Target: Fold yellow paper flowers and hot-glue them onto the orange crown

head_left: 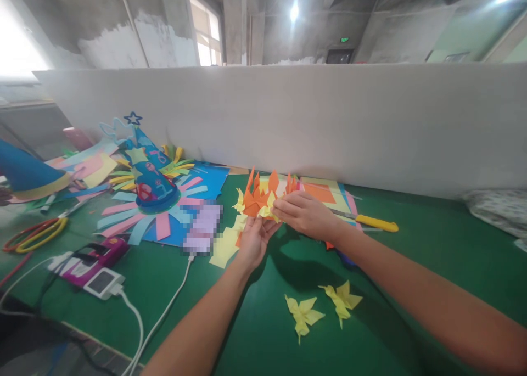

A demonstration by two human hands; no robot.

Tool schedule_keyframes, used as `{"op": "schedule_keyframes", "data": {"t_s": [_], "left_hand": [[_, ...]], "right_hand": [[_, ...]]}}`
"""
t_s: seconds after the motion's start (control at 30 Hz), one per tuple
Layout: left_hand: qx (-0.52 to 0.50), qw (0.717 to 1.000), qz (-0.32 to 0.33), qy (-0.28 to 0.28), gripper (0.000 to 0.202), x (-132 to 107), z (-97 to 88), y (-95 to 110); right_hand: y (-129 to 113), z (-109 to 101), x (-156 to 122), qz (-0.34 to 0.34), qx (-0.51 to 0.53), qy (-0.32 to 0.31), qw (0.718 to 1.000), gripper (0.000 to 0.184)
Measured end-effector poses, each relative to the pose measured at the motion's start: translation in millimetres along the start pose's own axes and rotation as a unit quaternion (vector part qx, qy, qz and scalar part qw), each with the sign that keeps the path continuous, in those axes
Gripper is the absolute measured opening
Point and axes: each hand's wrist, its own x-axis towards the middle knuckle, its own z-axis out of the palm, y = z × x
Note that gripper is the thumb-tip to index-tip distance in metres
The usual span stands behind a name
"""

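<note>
My left hand (256, 241) holds an orange folded-paper crown (254, 203) with upright points from below, its fingers closed on the lower edge. At the crown's front sits a small yellow origami bird (268, 207), and my right hand (305, 214) pinches it against the orange paper from the right. Another yellow folded piece (239, 200) shows at the crown's left side. Nearer to me, two more yellow origami birds (303, 313) (341, 300) lie on the green table. My right fingertips are partly hidden behind the hand.
Cone party hats (156, 186) with paper fringes stand at left. Nearby lie a phone (203, 228) on a white cable, a magenta power strip (96, 263) and scissors (37, 236). A yellow-handled knife (376, 222) lies right of my hands. A white partition (329, 123) closes off the back.
</note>
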Motion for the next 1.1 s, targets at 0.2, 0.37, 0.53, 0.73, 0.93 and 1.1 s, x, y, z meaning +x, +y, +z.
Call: {"op": "schedule_keyframes", "data": {"t_s": [0.2,0.37,0.53,0.73,0.93,1.1], "left_hand": [[0.011,1.0,-0.008,0.013,0.01,-1.2,3.0,0.8],[0.011,1.0,-0.006,0.006,0.011,-1.8,3.1,1.7],[0.002,1.0,-0.005,-0.009,0.013,-1.7,3.1,1.7],[0.005,1.0,-0.013,0.0,0.012,-1.4,3.1,1.5],[-0.005,1.0,-0.01,-0.012,0.009,-0.1,1.2,-0.7],[-0.012,1.0,-0.011,-0.016,0.009,0.0,0.2,-0.1]], "right_hand": [[1.7,3.3,0.0,-0.017,-0.012,-0.007,1.0,0.028],[1.1,5.2,-0.5,-0.016,-0.016,-0.019,1.0,0.027],[1.3,7.5,-1.1,-0.014,-0.004,-0.028,1.0,0.026],[2.0,9.4,-0.2,-0.025,0.004,-0.026,0.999,0.026],[2.1,13.7,-0.5,-0.028,-0.003,-0.048,0.998,0.028],[3.2,17.2,-0.9,-0.031,-0.002,-0.047,0.998,0.025]]}}
